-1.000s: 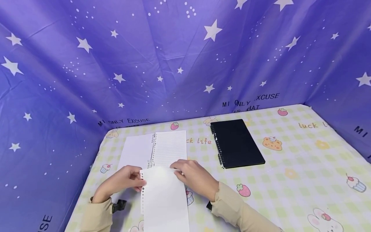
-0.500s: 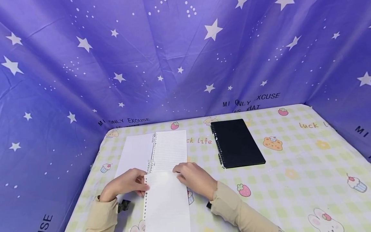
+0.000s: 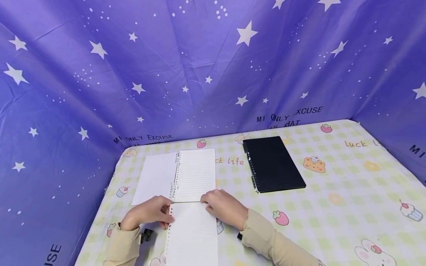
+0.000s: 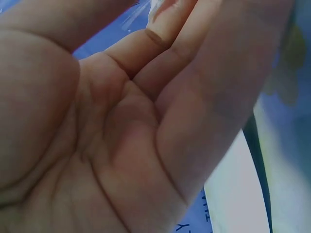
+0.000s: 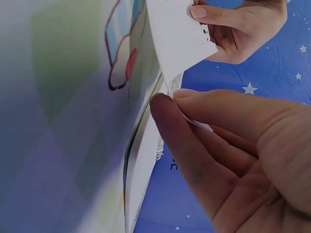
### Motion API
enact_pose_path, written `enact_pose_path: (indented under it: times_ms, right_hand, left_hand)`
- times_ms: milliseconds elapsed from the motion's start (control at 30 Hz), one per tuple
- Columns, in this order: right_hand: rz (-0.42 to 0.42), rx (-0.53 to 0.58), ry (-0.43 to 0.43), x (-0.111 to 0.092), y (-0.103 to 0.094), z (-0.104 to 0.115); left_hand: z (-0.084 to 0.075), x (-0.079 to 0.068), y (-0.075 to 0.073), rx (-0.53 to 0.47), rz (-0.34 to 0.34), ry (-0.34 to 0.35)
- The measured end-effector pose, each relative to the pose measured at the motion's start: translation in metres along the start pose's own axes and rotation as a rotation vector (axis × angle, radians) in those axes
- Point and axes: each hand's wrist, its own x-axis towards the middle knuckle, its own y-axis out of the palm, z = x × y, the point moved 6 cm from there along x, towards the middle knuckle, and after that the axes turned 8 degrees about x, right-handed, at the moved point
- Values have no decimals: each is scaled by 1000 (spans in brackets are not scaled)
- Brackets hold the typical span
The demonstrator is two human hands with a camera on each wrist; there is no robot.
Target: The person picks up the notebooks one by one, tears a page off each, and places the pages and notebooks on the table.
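Loose punched sheet [image 3: 193, 236], one — towards the worktop's [image 3: 366, 210] near edge, just below an open ring notebook [image 3: 156, 175]. Left hand [image 3: 149, 212] pinches the sheet's holed margin, right hand [image 3: 226, 208] its far right corner, presumably keeping it flat and square. Black notebook [image 3: 274, 164], towards far edge. Versus earlier — sheet lies nearer, more ruled page [image 3: 196, 175] uncovered.

White lined paper [image 3: 193, 234] — hole-punched, just beside open ring notebook [image 3: 195, 176]
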Motion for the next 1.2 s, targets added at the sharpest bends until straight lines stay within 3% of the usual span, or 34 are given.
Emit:
enact_pose_path:
  times_ms: [367, 800, 1200]
  right_hand:
    - [2, -22, 5, 1, 7, -4]
    - [-25, -38, -13, -1, 5, -4]
    - [-96, -213, -77, -3, 1, 2]
  left_hand:
    - [-1, 4, 5, 34, -1, -39]
    - [-3, 0, 1, 116, -86, -68]
    - [0, -12, -12, 132, -135, -126]
